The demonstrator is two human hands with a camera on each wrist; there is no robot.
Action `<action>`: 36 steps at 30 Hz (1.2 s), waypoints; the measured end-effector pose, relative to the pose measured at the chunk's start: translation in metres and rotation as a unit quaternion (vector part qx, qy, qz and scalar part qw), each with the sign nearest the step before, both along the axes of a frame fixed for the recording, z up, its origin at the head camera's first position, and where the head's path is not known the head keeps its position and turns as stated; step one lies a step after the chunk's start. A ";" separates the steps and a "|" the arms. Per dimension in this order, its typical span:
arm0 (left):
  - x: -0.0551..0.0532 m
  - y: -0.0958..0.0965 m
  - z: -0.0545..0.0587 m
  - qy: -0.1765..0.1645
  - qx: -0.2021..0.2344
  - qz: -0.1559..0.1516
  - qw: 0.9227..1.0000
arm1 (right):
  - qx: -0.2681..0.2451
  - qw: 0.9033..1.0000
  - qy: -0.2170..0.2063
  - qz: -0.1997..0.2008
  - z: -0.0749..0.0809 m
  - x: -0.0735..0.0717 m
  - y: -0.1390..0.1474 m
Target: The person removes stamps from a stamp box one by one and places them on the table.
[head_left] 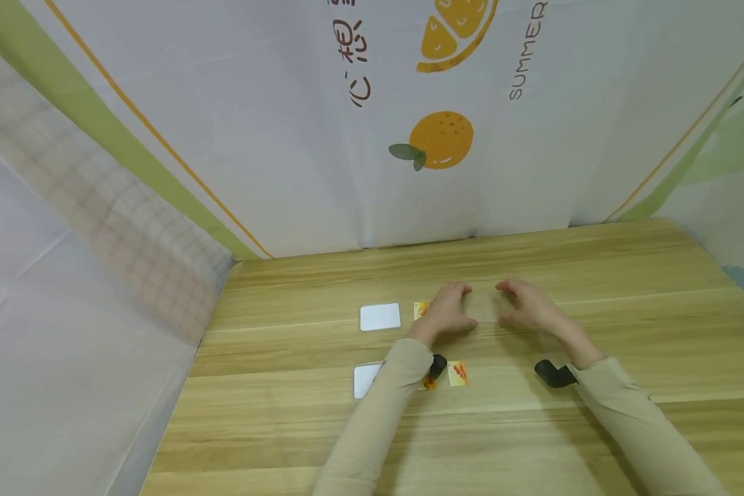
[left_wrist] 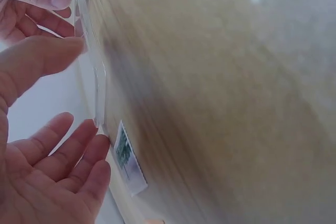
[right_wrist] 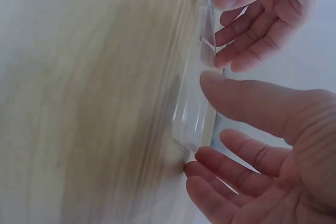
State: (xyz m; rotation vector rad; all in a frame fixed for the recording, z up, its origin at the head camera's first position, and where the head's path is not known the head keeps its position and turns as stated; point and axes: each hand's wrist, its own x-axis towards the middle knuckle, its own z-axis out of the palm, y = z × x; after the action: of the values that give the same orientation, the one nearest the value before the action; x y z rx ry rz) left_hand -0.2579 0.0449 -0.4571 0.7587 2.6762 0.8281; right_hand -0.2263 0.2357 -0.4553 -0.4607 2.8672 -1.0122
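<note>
Between my two hands is a clear, shallow plastic case or lid [head_left: 485, 307], close over the wooden table. My left hand [head_left: 448, 311] holds its left end, the thumb at one edge and the fingertips at the opposite edge. At the other end my right hand [head_left: 530, 306] spans it the same way. The see-through wall [right_wrist: 191, 108] of the case shows in the right wrist view. A small picture card [head_left: 421, 310] lies beside my left hand, partly hidden by it. In the left wrist view, a card with a green picture [left_wrist: 128, 158] lies just past my left fingertips.
Two white rectangles with clear rims, one farther back [head_left: 380, 317] and one nearer [head_left: 366, 379], lie to the left; my left sleeve covers part of the nearer one. A yellow picture card [head_left: 458, 373] lies near my left wrist. A printed curtain [head_left: 322, 172] hangs behind the table [head_left: 273, 413].
</note>
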 end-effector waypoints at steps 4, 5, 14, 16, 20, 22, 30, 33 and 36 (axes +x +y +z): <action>0.001 0.000 0.001 0.004 -0.011 0.003 1.000 | 0.010 1.000 0.017 0.007 -0.002 -0.001 -0.002; 0.001 0.000 0.001 0.003 -0.012 0.004 1.000 | 0.011 1.000 0.018 0.008 -0.002 -0.002 -0.003; 0.001 0.001 0.001 0.013 -0.024 0.011 1.000 | 0.016 1.000 0.009 0.014 -0.001 -0.003 -0.005; 0.002 0.001 0.001 0.011 -0.028 0.011 0.999 | 0.022 1.000 0.011 0.019 -0.001 -0.003 -0.004; 0.002 0.002 0.002 0.011 -0.035 0.011 0.999 | 0.028 0.999 0.019 0.028 -0.002 -0.003 -0.003; 0.002 0.002 0.003 0.015 -0.037 0.008 0.999 | 0.030 0.999 0.024 0.031 -0.003 -0.004 -0.002; 0.002 0.001 0.006 0.031 -0.040 -0.007 0.999 | 0.027 0.998 0.028 0.048 -0.002 -0.003 0.002; 0.002 0.001 0.009 0.027 -0.034 -0.011 0.999 | 0.028 0.998 0.024 0.050 0.002 -0.002 0.002; 0.001 0.000 0.012 0.020 -0.028 -0.011 0.999 | 0.020 0.999 0.014 0.049 0.006 -0.001 0.002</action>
State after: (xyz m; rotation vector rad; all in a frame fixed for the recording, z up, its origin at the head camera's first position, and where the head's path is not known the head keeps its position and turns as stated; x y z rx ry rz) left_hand -0.2566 0.0444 -0.4455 0.7984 2.7095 0.7359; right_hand -0.2270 0.2372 -0.4496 -0.6101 2.8506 -0.9391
